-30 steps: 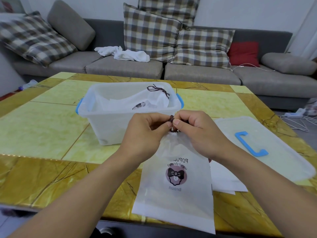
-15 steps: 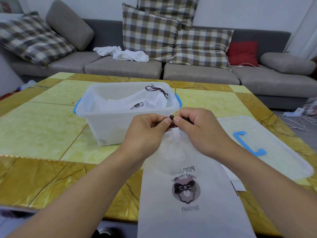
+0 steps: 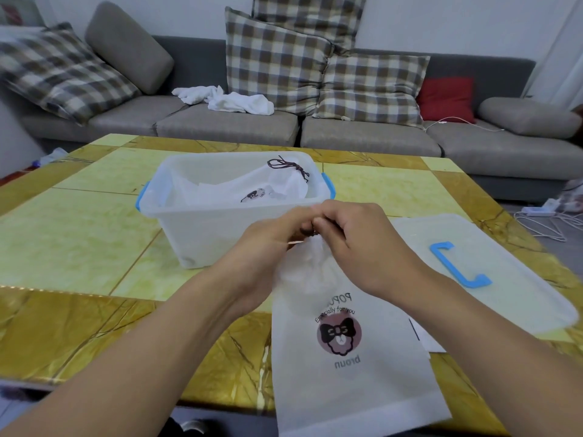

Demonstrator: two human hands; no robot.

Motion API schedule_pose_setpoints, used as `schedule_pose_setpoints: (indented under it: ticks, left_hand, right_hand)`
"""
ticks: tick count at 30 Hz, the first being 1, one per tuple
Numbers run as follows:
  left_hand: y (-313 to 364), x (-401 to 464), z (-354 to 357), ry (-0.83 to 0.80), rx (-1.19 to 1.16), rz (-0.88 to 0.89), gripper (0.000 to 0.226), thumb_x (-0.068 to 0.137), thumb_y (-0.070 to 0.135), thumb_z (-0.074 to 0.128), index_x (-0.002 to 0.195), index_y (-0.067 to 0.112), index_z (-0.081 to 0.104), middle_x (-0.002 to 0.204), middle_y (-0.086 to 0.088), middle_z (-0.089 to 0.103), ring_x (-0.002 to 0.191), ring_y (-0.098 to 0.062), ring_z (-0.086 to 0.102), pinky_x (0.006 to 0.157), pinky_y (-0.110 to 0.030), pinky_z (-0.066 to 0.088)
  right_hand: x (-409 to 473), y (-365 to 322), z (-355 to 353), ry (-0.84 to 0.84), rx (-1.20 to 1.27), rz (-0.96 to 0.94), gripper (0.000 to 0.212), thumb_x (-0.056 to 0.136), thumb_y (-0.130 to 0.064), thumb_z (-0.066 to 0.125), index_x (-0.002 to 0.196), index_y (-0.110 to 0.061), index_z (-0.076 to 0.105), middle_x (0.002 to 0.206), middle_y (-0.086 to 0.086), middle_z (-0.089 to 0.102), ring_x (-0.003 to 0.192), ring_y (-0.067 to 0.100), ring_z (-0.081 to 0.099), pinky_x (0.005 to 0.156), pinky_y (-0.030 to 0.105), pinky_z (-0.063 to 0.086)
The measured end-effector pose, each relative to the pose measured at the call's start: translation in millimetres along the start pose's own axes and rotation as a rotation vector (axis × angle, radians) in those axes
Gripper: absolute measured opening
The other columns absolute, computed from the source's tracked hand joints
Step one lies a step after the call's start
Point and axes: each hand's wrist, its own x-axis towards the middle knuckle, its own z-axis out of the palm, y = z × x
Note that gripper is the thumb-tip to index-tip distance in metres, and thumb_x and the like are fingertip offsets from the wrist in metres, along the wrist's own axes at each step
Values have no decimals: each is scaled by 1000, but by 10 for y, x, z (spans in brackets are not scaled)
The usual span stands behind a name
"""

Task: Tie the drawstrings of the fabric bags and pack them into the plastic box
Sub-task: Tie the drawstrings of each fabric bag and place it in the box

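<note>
My left hand [image 3: 268, 238] and right hand [image 3: 356, 244] pinch the drawstring [image 3: 307, 230] at the fabric bag [image 3: 347, 342] neck; I'd guess slack lets the knot slip.

At the frame's centre the plastic box [image 3: 202, 234] stands on the tabletop [image 3: 79, 241], with a tied fabric bag [image 3: 252, 190] lying in it. Just below it the left hand [image 3: 268, 244] and right hand [image 3: 362, 244] meet at the neck of another fabric bag [image 3: 353, 367], which reaches to the bottom edge. The lid [image 3: 504, 279] lies at right, and a sofa [image 3: 362, 137] spans the top behind the tabletop.
</note>
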Motion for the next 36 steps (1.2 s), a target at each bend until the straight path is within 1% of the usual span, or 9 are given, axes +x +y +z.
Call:
schedule_pose_setpoints:
  ticks: [2, 8, 13, 18, 21, 26, 31, 34, 36]
  left_hand:
    - [-42, -1, 8, 49, 170, 105, 22, 93, 30, 68, 83, 11, 74, 87, -5, 74, 81, -16, 67, 80, -30, 47]
    - [-41, 17, -107, 154, 216, 240, 14, 91, 17, 70, 87, 5, 77, 85, -8, 76, 75, -12, 66, 71, -22, 50]
    - [-34, 26, -171, 119, 394, 274, 17, 93, 15, 68, 86, 5, 79, 87, -14, 77, 77, -18, 68, 83, -45, 56]
    - [-11, 44, -275, 200, 485, 377, 10, 84, 16, 78, 75, 13, 80, 75, -12, 76, 65, -17, 62, 70, -37, 53]
    - [-5, 60, -310, 185, 596, 383, 12, 85, 15, 78, 73, 18, 78, 69, 0, 75, 62, -12, 64, 68, -34, 54]
    - [28, 61, -359, 272, 980, 489, 12, 86, 13, 76, 76, 20, 75, 63, 12, 69, 59, -5, 66, 51, -12, 44]
    - [38, 81, -439, 268, 1193, 543, 10, 90, 17, 71, 81, 21, 72, 73, 13, 67, 73, -6, 63, 69, -28, 52]
    - [40, 99, -530, 267, 1210, 545, 10, 91, 18, 70, 81, 19, 71, 71, 10, 67, 71, -6, 62, 68, -28, 53]
    - [40, 105, -551, 261, 1223, 563, 11, 91, 18, 70, 80, 19, 71, 70, 10, 67, 69, -5, 61, 65, -26, 50]
  right_hand:
    - [-8, -6, -8, 4, 18, -10, 24, 100, -13, 50, 76, -14, 56, 63, 2, 54, 58, 19, 45, 54, 30, 35]
    - [-24, -14, -71, 7, 17, 9, 30, 101, -17, 52, 71, -14, 51, 60, -2, 48, 58, 15, 40, 56, 28, 32]
    - [-29, -29, -70, -15, -16, 11, 42, 101, -18, 52, 65, -31, 37, 58, -6, 43, 57, 13, 38, 54, 26, 30]
    - [-12, 4, -118, -8, -19, 27, 42, 101, -19, 51, 64, -33, 37, 58, -5, 44, 57, 15, 37, 54, 27, 30]
    - [-23, 25, -142, -36, -22, 26, 39, 101, -19, 53, 65, -32, 42, 60, -4, 47, 58, 16, 39, 56, 27, 32]
    - [-52, 20, -171, -104, 66, 58, 28, 100, -16, 57, 72, -14, 58, 56, -9, 45, 53, 8, 46, 50, 15, 38]
    - [-33, 67, -273, -254, 211, 176, 17, 95, -17, 66, 81, -13, 76, 51, -11, 46, 47, 6, 36, 50, 14, 31]
    - [-59, 135, -436, -286, 305, 273, 16, 96, -12, 64, 87, -5, 77, 39, -16, 44, 36, 6, 33, 43, 12, 28]
    - [-73, 174, -489, -298, 306, 295, 17, 96, -16, 65, 87, -10, 78, 40, -14, 40, 41, 10, 24, 44, 22, 23]
